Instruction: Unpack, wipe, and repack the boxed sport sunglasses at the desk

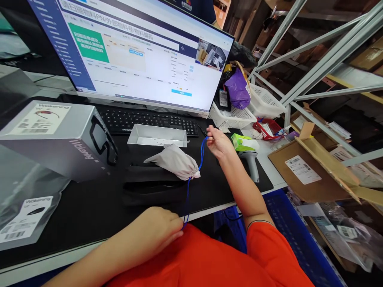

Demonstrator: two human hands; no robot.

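A grey cloth drawstring pouch (176,161) lies on a black case (149,187) on the black desk mat. Its blue cord (202,153) runs out both ways. My right hand (218,141) pinches the far end of the cord, just right of the pouch. My left hand (157,229) is closed on the near end of the cord at the desk's front edge. Behind the pouch stands an open grey box tray (157,137), in front of the keyboard (140,119).
A large monitor (134,52) fills the back. A grey product box (56,137) and a bagged box (25,211) sit left. A handheld scanner (251,159), white baskets (239,115) and cardboard boxes (302,171) lie right, beside metal shelving (326,59).
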